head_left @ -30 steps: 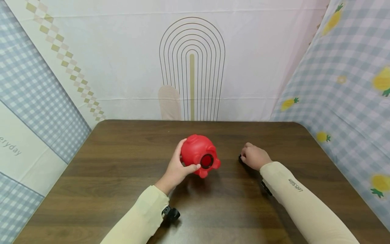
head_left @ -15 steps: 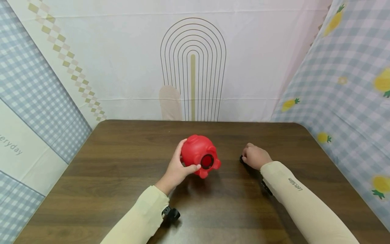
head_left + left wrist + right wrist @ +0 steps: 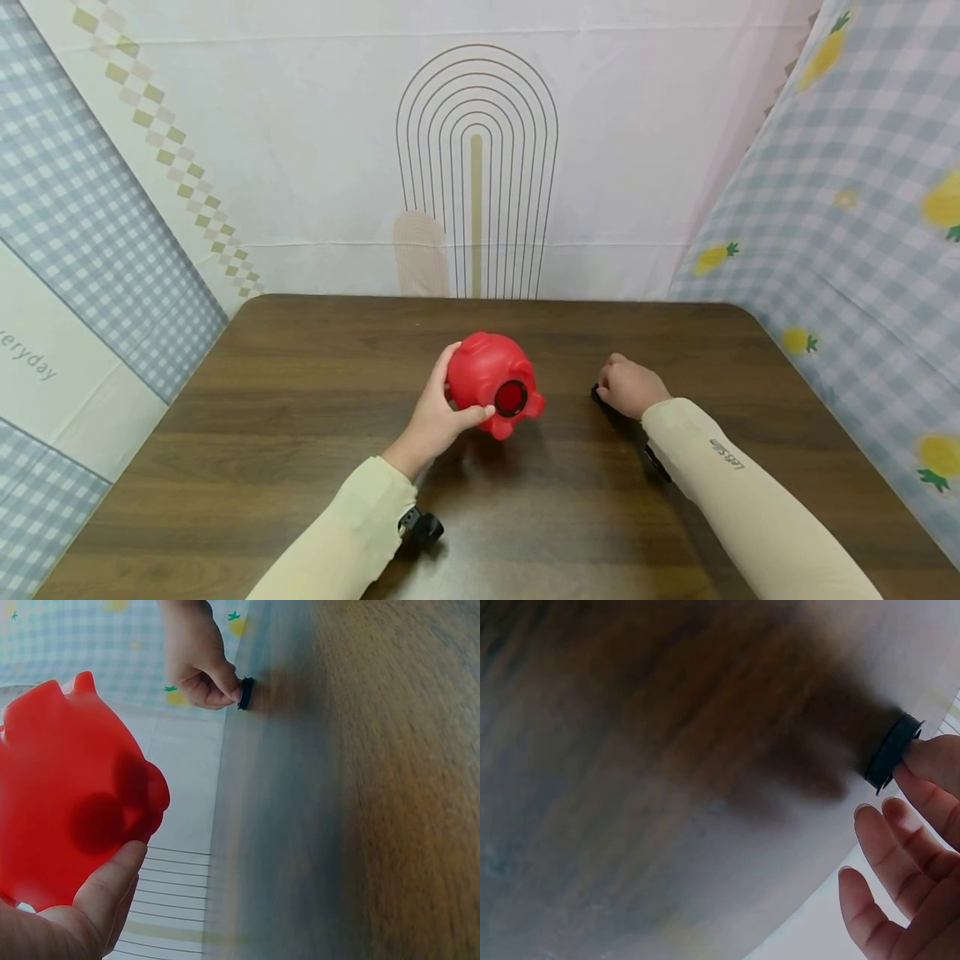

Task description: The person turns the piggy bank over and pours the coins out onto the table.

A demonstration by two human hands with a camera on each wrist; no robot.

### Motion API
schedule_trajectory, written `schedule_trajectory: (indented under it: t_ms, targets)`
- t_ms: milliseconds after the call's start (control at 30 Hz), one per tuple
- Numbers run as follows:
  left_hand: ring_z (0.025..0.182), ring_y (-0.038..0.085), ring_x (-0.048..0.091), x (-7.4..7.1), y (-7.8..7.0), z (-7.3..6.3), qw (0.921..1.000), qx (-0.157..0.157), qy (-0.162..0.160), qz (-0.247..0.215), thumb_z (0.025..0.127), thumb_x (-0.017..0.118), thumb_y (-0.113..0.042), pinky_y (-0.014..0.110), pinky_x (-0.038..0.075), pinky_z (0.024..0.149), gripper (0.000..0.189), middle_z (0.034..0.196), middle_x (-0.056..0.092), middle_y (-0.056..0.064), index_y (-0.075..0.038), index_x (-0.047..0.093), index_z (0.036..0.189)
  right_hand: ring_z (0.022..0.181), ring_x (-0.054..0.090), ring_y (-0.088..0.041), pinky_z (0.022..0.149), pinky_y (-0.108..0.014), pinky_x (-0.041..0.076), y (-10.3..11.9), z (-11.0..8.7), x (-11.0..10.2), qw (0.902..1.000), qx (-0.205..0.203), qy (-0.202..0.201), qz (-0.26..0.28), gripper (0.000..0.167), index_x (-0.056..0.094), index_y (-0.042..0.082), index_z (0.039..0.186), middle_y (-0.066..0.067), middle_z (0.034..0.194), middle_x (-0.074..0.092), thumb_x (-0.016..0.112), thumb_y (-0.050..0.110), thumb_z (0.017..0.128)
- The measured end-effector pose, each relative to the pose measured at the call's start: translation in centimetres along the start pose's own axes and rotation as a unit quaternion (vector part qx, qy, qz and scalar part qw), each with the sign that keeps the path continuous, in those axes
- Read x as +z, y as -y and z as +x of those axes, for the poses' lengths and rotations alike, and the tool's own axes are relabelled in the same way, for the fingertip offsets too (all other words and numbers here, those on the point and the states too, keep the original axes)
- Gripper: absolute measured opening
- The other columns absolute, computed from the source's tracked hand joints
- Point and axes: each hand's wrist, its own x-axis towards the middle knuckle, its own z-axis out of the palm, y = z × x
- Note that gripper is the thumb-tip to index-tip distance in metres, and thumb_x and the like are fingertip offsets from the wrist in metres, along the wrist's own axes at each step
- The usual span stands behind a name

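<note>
A shiny red piggy bank (image 3: 483, 365) is tipped over near the middle of the table, its underside turned to the right and toward me. In that underside, between the stubby feet, is a round hole with a black ring (image 3: 497, 398). My left hand (image 3: 433, 421) grips the bank from the left, thumb by the hole and fingers around the far side. To the right, apart from the bank, my right hand (image 3: 632, 388) pinches a small black round plug (image 3: 892, 752) between thumb and forefinger. The right wrist view shows the other fingers loosely bent below the plug.
Both hands are over a brown wood-grain table (image 3: 300, 400) with rounded far corners. A white cloth (image 3: 322, 167) with printed arches hangs behind it, and a blue checked cloth (image 3: 847, 275) with pineapples hangs at the right. A black wrist camera (image 3: 427, 527) sits under the left sleeve.
</note>
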Motion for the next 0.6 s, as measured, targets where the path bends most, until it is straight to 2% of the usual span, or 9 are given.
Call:
schedule_trajectory:
  t_ms: [433, 600]
  targets:
    - [0.121, 0.031, 0.045, 0.18, 0.01, -0.2, 0.9999, -0.006, 0.015, -0.002, 0.072, 0.078, -0.008, 0.043, 0.054, 0.085, 0.092, 0.135, 0.044, 0.005, -0.031, 0.03, 0.146, 0.069, 0.052, -0.016, 0.063, -0.037, 0.049, -0.02, -0.62, 0.04, 0.999, 0.025, -0.008, 0.038, 0.012, 0.069, 0.007, 0.096, -0.009, 0.094, 0.054, 0.063, 0.016, 0.092]
    - [0.122, 0.03, 0.045, 0.18, 0.17, -0.15, 0.9997, 0.009, 0.023, 0.004, 0.073, 0.077, -0.007, 0.044, 0.054, 0.086, 0.09, 0.137, 0.044, 0.006, -0.028, 0.029, 0.147, 0.077, 0.058, -0.022, 0.072, -0.043, 0.051, 0.38, -0.86, 0.18, 0.9967, 0.031, -0.039, 0.064, 0.015, 0.069, 0.006, 0.098, -0.011, 0.098, 0.056, 0.063, 0.018, 0.092]
